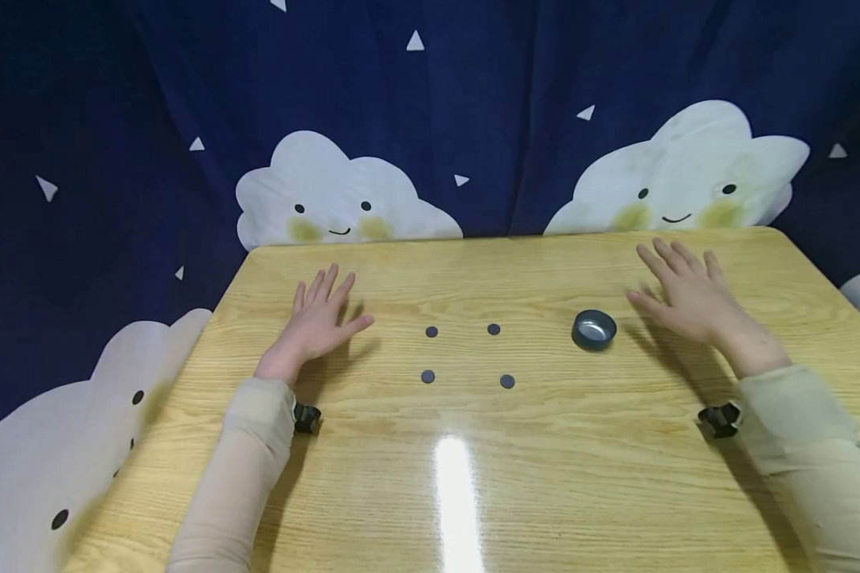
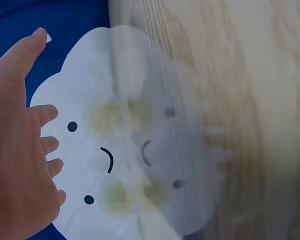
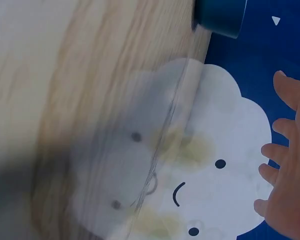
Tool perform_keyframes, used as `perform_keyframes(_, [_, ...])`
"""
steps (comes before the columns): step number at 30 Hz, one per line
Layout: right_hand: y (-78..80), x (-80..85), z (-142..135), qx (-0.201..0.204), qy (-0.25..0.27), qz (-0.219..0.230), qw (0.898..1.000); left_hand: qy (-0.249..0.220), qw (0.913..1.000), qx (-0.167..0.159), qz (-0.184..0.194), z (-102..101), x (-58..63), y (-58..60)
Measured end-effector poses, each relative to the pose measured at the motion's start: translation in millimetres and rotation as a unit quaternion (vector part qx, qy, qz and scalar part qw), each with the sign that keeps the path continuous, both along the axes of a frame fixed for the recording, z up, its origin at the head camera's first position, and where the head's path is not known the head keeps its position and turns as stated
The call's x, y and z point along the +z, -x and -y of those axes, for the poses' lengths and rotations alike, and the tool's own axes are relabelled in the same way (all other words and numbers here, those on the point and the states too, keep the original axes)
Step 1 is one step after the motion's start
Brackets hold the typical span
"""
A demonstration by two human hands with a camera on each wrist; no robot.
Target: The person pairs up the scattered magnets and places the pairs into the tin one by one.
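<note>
My left hand (image 1: pixel 318 325) hovers over the left part of the table, fingers spread and holding nothing. On the right, my right hand (image 1: pixel 695 298) is likewise spread and holds nothing, just beyond a small dark round bowl (image 1: pixel 594 330) with a shiny inside. Between the hands lie several flat dark discs: a back left disc (image 1: pixel 431 332), a back right disc (image 1: pixel 494 329), a front left disc (image 1: pixel 428 376) and a front right disc (image 1: pixel 507 382). In the right wrist view, part of the bowl (image 3: pixel 221 17) shows at the top edge.
The glossy wooden table (image 1: pixel 373 477) mirrors a bright light near its front. Behind it hangs a dark blue curtain (image 1: pixel 487 103) printed with smiling clouds and white triangles. A small black device (image 1: pixel 306 419) sits at the left wrist, another black device (image 1: pixel 720 419) at the right.
</note>
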State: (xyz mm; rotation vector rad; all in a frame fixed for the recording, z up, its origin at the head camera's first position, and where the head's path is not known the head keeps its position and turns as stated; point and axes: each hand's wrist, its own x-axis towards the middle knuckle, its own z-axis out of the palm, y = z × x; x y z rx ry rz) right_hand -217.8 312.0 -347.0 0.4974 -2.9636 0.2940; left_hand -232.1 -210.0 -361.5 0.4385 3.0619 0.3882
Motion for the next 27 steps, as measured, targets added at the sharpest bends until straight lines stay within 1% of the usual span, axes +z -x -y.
perform_keyframes(3, [0.6, 1.0, 4.4, 0.008, 0.007, 0.001, 1.0, -0.005, 1.0, -0.004, 0.004, -1.1, -0.5, 0.1])
perform_keyframes(8, [-1.5, 3.3, 11.3, 0.015, 0.024, 0.018, 0.999, -0.006, 0.9997, -0.011, 0.023, -3.5, -1.0, -1.3])
perform_keyframes(12, [-1.6, 5.0, 16.4, 0.018, 0.027, 0.026, 0.999, -0.003, 0.9996, -0.015, 0.022, -4.6, -1.6, -2.4])
perform_keyframes(15, [-1.5, 5.9, 20.9, 0.021, 0.026, 0.027, 0.999, -0.004, 0.9996, -0.019, 0.022, -5.2, -1.7, -2.8])
perform_keyframes(21, [-2.0, 6.7, 30.7, 0.029, 0.027, 0.024, 0.999, -0.009, 0.9991, -0.02, 0.036, -7.8, -1.4, -4.7])
perform_keyframes(27, [-1.1, 6.8, 40.5, 0.036, 0.024, 0.024, 0.999, -0.042, 0.9973, -0.023, 0.056, -10.2, -0.2, -4.4])
